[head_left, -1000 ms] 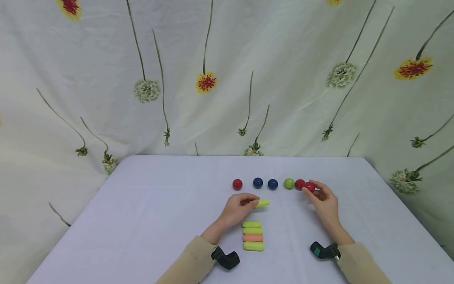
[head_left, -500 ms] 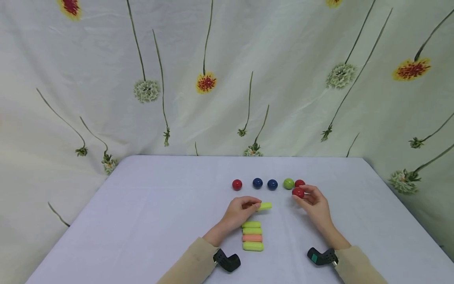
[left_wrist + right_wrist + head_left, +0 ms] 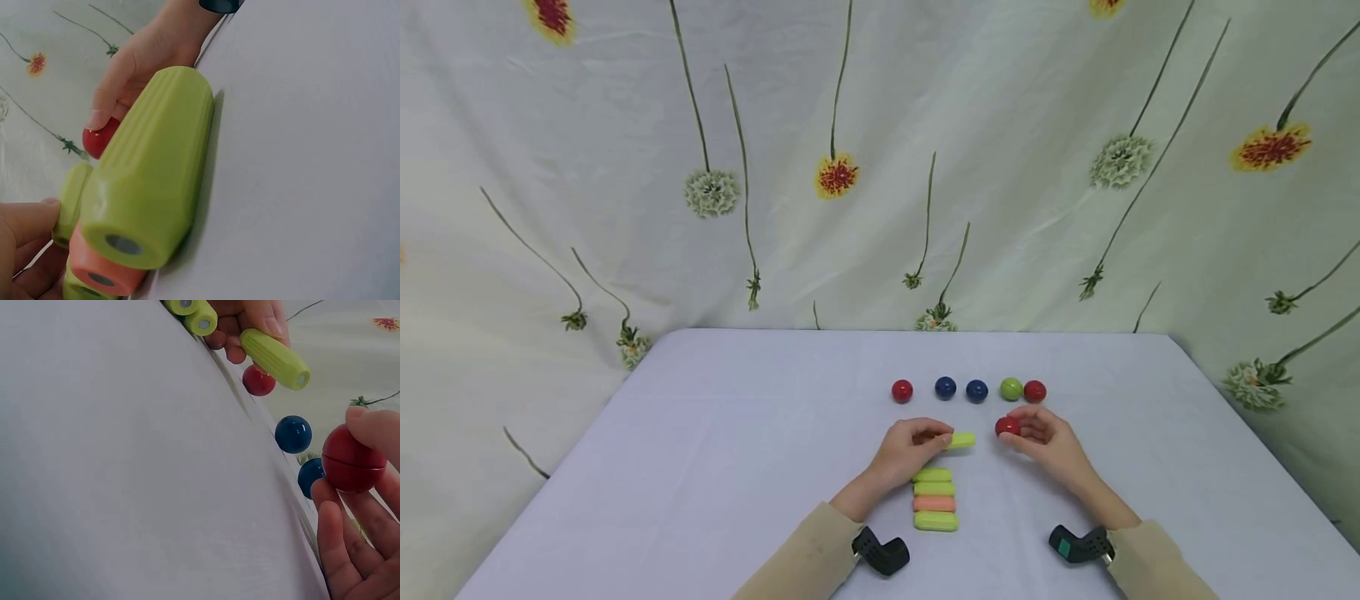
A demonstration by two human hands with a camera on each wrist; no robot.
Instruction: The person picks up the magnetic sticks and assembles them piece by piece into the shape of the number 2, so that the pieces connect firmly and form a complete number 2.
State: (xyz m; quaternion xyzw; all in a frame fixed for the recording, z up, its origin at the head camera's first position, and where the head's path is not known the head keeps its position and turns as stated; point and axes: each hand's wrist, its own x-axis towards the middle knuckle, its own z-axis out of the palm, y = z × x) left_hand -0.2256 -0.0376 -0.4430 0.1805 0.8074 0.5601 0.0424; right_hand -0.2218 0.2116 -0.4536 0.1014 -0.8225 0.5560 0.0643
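My left hand (image 3: 906, 447) pinches one end of a yellow-green ribbed rod (image 3: 962, 440), whose free end points right. The right wrist view shows a grey disc in the tip of this rod (image 3: 275, 358). Just to its right, my right hand (image 3: 1049, 446) holds a red ball (image 3: 1006, 426) between thumb and fingers. A thin seam runs round this red ball (image 3: 354, 459) in the right wrist view. The ball and the held rod are a small distance apart. Below the left hand lies a stack of rods, with yellow-green ones (image 3: 936, 521) and an orange-pink one (image 3: 934, 503) side by side.
Along the back of the white-covered table (image 3: 760, 467) sit a red ball (image 3: 902, 391), two dark blue balls (image 3: 945, 387), a green ball (image 3: 1011, 388) and another red ball (image 3: 1035, 392). A flower-print cloth (image 3: 1030, 167) hangs behind the table.
My right hand has carried its red ball left and toward me, away from the ball row and near the held rod. The left hand has shifted slightly toward me with the rod.
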